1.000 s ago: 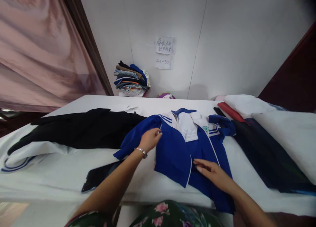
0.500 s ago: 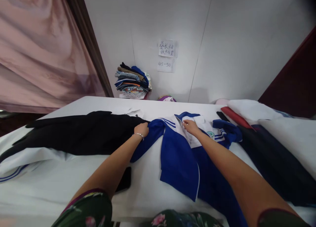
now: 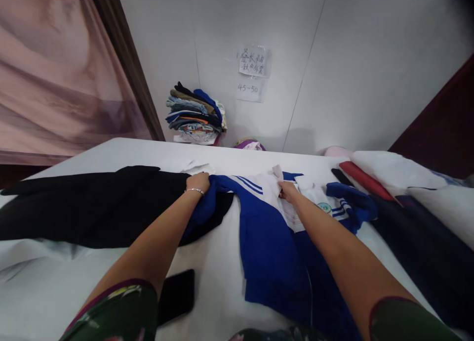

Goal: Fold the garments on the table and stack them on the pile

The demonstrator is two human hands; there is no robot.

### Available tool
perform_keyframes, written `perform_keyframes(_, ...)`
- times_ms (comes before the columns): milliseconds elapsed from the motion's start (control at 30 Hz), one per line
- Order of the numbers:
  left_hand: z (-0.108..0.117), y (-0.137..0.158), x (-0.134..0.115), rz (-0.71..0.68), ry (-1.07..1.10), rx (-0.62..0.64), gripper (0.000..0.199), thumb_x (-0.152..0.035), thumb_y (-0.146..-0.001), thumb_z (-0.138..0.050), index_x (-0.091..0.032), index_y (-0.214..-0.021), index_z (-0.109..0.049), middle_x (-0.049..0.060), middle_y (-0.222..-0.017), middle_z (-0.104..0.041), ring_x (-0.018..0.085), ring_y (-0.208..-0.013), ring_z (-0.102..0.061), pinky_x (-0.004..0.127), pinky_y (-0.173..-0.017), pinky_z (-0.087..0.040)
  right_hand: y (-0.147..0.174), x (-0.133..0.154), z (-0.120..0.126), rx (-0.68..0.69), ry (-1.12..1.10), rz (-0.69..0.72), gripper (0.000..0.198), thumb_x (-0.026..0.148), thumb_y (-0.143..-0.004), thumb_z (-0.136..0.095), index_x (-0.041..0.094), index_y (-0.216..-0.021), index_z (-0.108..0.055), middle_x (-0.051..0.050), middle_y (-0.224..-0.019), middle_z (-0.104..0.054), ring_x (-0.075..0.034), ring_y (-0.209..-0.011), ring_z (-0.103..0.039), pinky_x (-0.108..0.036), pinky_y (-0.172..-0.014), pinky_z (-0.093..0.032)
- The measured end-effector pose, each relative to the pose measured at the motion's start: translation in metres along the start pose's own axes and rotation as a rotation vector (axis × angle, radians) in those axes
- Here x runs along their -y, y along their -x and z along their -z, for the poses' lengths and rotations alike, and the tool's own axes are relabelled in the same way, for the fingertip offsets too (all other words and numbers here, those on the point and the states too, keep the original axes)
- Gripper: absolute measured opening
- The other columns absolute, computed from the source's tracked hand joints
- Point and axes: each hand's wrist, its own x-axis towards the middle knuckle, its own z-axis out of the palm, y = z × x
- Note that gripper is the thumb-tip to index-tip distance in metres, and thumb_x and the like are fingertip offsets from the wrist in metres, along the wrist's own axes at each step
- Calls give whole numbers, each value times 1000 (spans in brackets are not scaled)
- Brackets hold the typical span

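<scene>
A blue and white jacket (image 3: 272, 247) with striped shoulders and a round badge lies spread on the white table (image 3: 211, 286). My left hand (image 3: 199, 183), wearing a bracelet, is closed on its left sleeve, which is drawn out sideways over a black garment (image 3: 99, 202). Near the collar, my right hand (image 3: 289, 190) pinches the white upper part of the jacket. The other sleeve (image 3: 353, 205) lies bunched to the right of my right forearm.
A black phone (image 3: 177, 296) lies below my left forearm. Dark folded clothing (image 3: 418, 247), a red piece (image 3: 366, 181) and white garments (image 3: 400, 168) lie at the right. Beyond the table's back edge rises a stack of folded clothes (image 3: 196, 113). Handwritten papers (image 3: 254, 62) hang on the wall.
My left hand has moved left, pulling the sleeve out straighter over the black garment. At the collar, my right hand has a white edge standing up by its fingers. The view has shifted slightly.
</scene>
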Motion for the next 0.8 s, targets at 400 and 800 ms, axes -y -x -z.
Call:
perform_keyframes(400,-1,132,-105,-578,350,113,33,-37,-86,-54,-20,-113,-61,6,-112,-64,19,-95,-61,30,-84,-47,-15,0,36,-54,-497,-49,26,37,-97,-38,18,-102,-56,0,-73,-64,-12,-63,-60,-21,-55,-50)
perform_keyframes(800,-35,266,-150,-897,255,194,42,-52,-78,-64,-19,-104,-58,6,-103,-61,23,-94,-55,38,-82,-44,69,-46,44,335,-472,-2,7,19,-79,-61,16,-85,-60,-2,-66,-67,-13,-54,-60,-24,-54,-51)
